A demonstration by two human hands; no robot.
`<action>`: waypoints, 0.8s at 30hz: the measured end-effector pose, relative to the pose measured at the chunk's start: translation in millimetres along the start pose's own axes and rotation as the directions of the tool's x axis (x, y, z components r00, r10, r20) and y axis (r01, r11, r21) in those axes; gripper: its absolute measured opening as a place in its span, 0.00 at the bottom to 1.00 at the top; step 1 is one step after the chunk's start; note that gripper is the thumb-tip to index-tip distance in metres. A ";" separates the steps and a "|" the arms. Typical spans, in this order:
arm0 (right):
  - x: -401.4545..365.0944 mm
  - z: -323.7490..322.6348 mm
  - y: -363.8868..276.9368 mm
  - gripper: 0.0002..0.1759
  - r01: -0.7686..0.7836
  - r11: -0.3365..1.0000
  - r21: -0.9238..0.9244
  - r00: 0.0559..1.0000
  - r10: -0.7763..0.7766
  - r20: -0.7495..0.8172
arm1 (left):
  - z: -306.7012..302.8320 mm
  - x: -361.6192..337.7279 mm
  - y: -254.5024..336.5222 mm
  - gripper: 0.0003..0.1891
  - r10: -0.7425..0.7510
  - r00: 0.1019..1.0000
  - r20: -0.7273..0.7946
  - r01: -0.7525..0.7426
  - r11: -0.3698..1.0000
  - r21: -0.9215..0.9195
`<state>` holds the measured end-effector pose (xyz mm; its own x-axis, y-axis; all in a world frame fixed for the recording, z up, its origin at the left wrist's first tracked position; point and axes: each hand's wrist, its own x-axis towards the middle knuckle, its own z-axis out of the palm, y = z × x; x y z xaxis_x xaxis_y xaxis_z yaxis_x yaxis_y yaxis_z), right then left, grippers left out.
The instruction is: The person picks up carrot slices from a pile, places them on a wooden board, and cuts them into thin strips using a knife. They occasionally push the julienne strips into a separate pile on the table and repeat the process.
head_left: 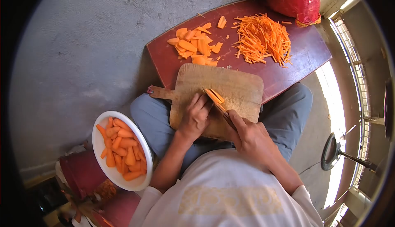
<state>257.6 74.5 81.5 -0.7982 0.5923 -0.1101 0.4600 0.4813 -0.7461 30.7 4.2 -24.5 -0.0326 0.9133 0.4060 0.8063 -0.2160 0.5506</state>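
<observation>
A wooden cutting board (240,80) with a handle lies across my lap and the edge of the red table. My right hand (251,134) is closed round the handle of a knife (224,112), whose blade points up and left over the board. Thin carrot sticks (217,96) lie along the blade. Just left of the blade is my left hand (196,118), its fingers bent together near the knife; what they hold, if anything, is hidden.
On the red table (164,62) are a pile of carrot slices (191,43), a heap of carrot strips (263,39) and a red sack (292,0). A white bowl (145,177) of peeled carrots stands at lower left. A grey wall rises at left.
</observation>
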 end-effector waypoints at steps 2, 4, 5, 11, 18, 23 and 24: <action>7.8 7.7 6.5 0.24 0.001 1.000 0.018 1.000 -0.001 -0.002 | -1.2 -0.4 0.6 0.26 0.003 1.000 0.007 -0.003 1.000 0.001; 14.9 6.5 9.3 0.24 0.018 1.000 -0.009 1.000 -0.018 0.001 | -1.9 1.0 2.1 0.27 -0.008 1.000 0.013 0.008 1.000 0.009; 17.4 7.7 8.7 0.25 0.024 1.000 -0.015 1.000 -0.024 -0.002 | -3.2 -2.8 2.3 0.26 -0.026 0.999 0.027 0.025 1.000 0.014; 10.3 14.2 11.5 0.22 0.079 0.997 0.002 0.995 -0.078 -0.066 | 3.3 -5.4 -0.3 0.24 -0.030 0.999 -0.028 0.029 0.999 -0.023; 8.4 0.4 0.1 0.26 0.004 1.000 -0.012 1.000 -0.003 0.010 | 8.0 -10.3 -2.8 0.23 0.015 0.992 -0.126 -0.006 0.997 0.073; 25.5 19.3 18.4 0.25 0.106 0.994 -0.034 0.992 -0.108 -0.058 | 0.5 -11.3 2.9 0.21 -0.001 0.996 -0.092 0.012 0.994 0.111; 22.9 16.0 14.8 0.25 0.116 0.993 -0.028 0.991 -0.118 -0.063 | -1.1 -9.6 2.0 0.21 0.012 0.995 -0.098 -0.002 0.994 0.106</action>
<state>239.9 84.9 57.5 -0.8206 0.5712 0.0201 0.3750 0.5646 -0.7353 32.0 -5.4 -26.5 -0.0808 0.8722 0.4825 0.8646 -0.1796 0.4694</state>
